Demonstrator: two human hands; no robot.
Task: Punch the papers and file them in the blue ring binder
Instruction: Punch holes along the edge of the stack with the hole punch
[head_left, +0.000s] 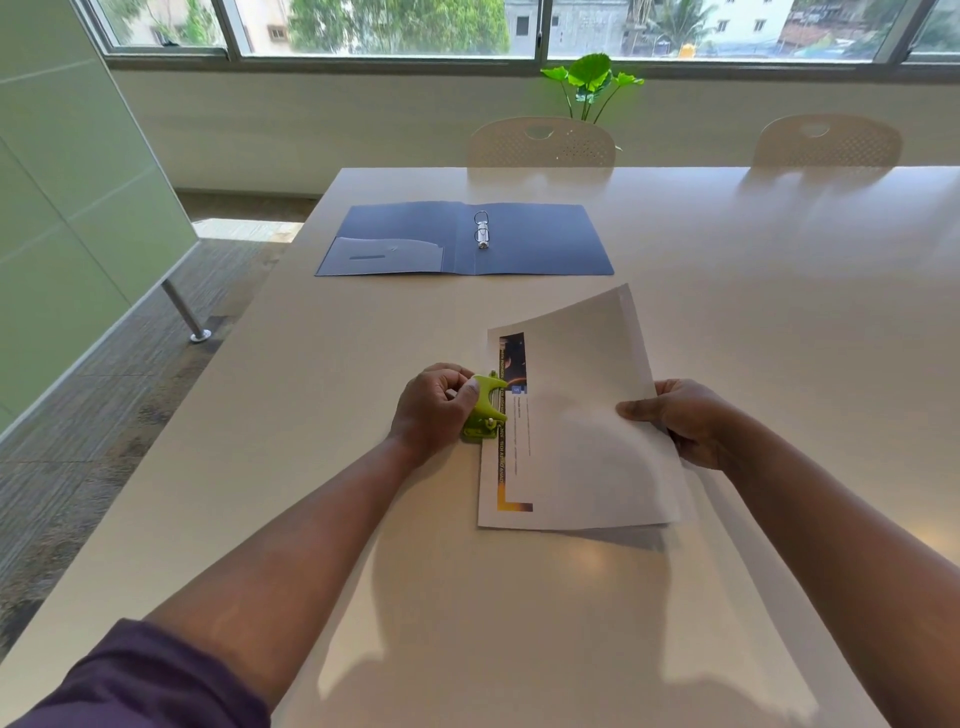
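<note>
head view: left hand (434, 408) grips punch (484, 410), right hand (685, 423) pinches papers (582, 415) (binder (465, 239) seemingly empty)

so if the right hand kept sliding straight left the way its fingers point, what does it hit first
Most likely the green hole punch, gripped by the left hand at the papers' left edge. The right hand pinches those papers, so they'd move along; depth is uncertain.

The left hand (434, 410) covers much of the punch (485, 410). The papers' (576, 431) print is too small to read; their count is perhaps several. The surface (519, 623) runs off-frame.
</note>
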